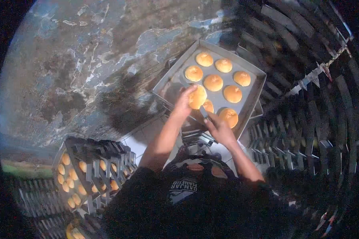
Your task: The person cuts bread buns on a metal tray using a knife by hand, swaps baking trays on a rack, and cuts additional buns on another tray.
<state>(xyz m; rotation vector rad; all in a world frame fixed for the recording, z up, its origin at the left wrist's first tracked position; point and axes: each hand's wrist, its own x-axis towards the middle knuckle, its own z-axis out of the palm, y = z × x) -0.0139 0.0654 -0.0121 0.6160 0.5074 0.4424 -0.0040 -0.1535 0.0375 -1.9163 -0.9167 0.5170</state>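
A square metal tray (169, 81) holds several round golden buns, one of them a bun (213, 83) near the middle. My left hand (183, 101) is closed on a bun (198, 96) and holds it over the tray's near left part. Close beside it, my right hand (219, 126) is closed round a flat grey tool (204, 112), whose tip reaches the held bun's lower edge. Partly hidden behind the tool and the held bun lies another bun (208, 105). To the right of my right hand is a larger bun (229, 117) in the tray's near corner.
At the lower left stands a rack (89, 169) with trays of several buns (66, 159). Dark slatted racks (299, 131) line the right side. A stained, peeling wall (83, 71) fills the upper left. Pale floor tiles (141, 139) show below the tray.
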